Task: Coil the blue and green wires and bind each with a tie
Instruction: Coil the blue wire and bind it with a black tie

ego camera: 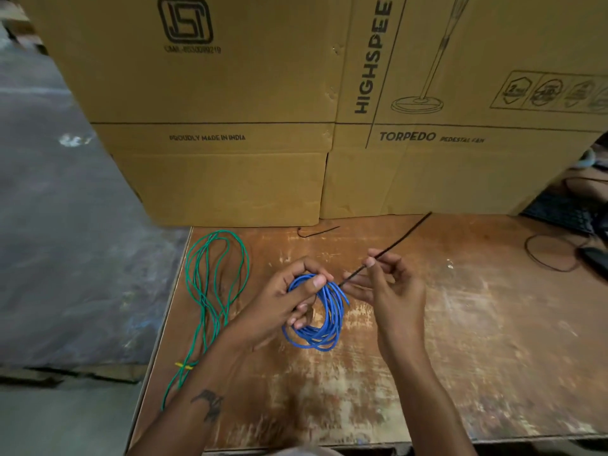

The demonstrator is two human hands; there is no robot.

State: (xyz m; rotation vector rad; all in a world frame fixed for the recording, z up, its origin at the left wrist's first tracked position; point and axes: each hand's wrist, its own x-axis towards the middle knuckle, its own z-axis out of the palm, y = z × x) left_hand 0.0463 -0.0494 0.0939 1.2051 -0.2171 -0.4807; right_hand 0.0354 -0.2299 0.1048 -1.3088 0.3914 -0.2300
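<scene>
Binding the coiled blue wire with a thin black tie, just above the worn wooden desk (427, 340).

Nearest, the left hand (289, 301) clamps the coiled blue plastic-coated wire (325, 320) through its middle, thumb pressed over the top strands; the right hand (388, 284) pinches the long thin black tie (394, 245), its near end meeting the coil's upper edge. The coil looks light and springy, likely to splay if released, so it is best gripped where the strands bunch; the tie seems stiff yet slim and slippery, best held close to its tip. Farther left, the green wire (214, 284) lies in loose long loops, a small yellow band (184, 365) near its lower end. A second dark tie (316, 231) rests before the brown cardboard boxes (230, 93).
</scene>
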